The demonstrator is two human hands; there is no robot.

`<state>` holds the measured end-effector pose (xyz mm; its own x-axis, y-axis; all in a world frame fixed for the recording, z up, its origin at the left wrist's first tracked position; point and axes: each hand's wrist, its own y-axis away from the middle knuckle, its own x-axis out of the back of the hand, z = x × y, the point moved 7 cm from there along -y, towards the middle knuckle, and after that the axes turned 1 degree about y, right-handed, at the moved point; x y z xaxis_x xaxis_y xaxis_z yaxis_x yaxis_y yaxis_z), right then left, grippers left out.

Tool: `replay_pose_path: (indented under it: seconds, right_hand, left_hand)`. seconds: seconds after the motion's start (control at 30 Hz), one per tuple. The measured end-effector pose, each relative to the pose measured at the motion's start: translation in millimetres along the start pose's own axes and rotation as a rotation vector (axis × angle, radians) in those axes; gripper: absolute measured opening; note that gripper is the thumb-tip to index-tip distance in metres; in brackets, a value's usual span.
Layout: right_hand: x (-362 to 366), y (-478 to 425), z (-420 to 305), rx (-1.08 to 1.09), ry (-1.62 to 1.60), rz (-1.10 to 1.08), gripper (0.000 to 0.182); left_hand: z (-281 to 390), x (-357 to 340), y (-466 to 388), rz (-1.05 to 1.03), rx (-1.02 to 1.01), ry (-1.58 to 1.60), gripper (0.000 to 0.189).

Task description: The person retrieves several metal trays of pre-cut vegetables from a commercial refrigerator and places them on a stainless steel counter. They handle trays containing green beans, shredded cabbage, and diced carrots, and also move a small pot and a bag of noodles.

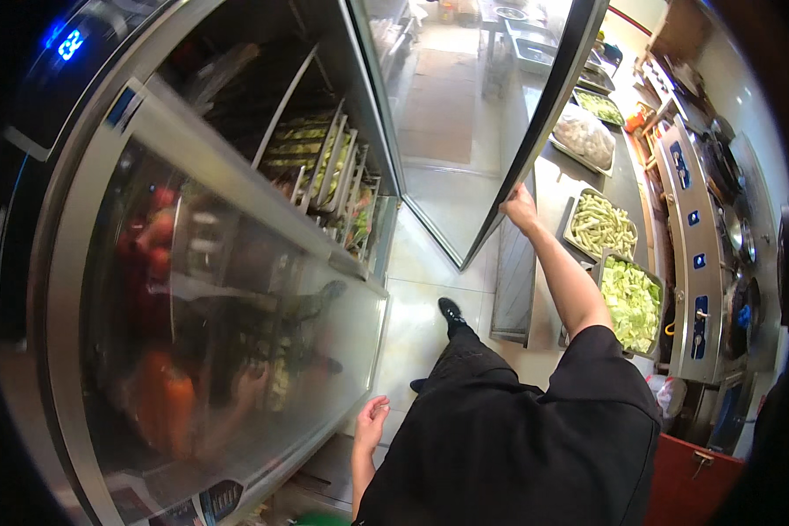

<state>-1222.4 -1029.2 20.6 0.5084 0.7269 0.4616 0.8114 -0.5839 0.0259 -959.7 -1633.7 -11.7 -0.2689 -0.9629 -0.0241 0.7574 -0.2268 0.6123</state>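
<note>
My right hand (519,207) grips the dark outer edge of an open glass fridge door (457,141), my arm stretched out before me. Low by my side hangs my left hand (371,424), holding nothing, fingers loosely curved. It is nearest to a second glass door (237,342), which is fogged with reflections and stands on the left. Behind the open door, the upright display fridge (389,223) shows metal trays of cut green vegetables (325,158) stacked on its racks. Red and orange shapes (161,230) appear blurred in the left glass.
On the right, a steel counter (544,289) carries a tray of chopped cabbage (631,306), a tray of green bean-like pieces (601,227) and a bagged tray (585,138). Beyond it runs a stove (690,263) with pans. Pale floor tiles (414,309) lie under my feet.
</note>
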Motion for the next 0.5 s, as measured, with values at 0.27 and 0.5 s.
replay_pose_path:
  seconds: [0.27, 0.5]
  right_hand:
    - [105, -108, 33, -0.101, 0.014, 0.405, 0.022]
    - [142, -245, 80, -0.081, -0.067, 0.279, 0.060]
  left_hand:
    - [75, -62, -115, -0.049, 0.058, -0.084, 0.032]
    - [156, -174, -212, -0.236, 0.088, -0.243, 0.031]
